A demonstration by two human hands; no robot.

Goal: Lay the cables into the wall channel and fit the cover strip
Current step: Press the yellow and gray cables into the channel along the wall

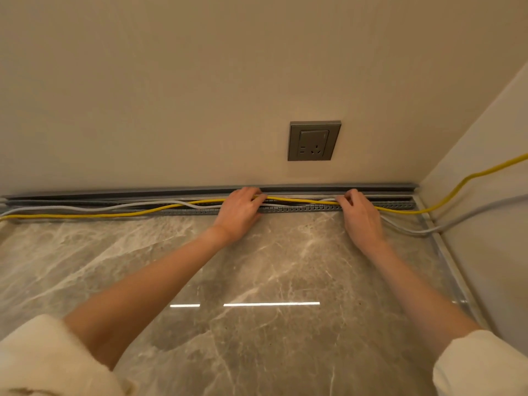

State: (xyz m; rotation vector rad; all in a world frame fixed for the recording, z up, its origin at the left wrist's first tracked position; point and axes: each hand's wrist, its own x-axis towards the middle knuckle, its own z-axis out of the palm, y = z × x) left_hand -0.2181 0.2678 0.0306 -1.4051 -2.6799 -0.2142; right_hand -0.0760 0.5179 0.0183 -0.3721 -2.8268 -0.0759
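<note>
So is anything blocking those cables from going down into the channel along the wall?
Nothing visible does. The channel lies open with no cover on it, and both hands, left and right, already hold the yellow cable right over it.

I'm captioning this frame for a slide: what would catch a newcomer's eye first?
The yellow cable, running along the open grey channel at the wall's foot. The left hand and right hand both pinch it near the middle. Above them, a grey socket stands alone on the wall.

Warm, dim light; strip-lamp glare streaks the glossy floor [257,281]; wide-angle bending at edges; slightly soft.
</note>
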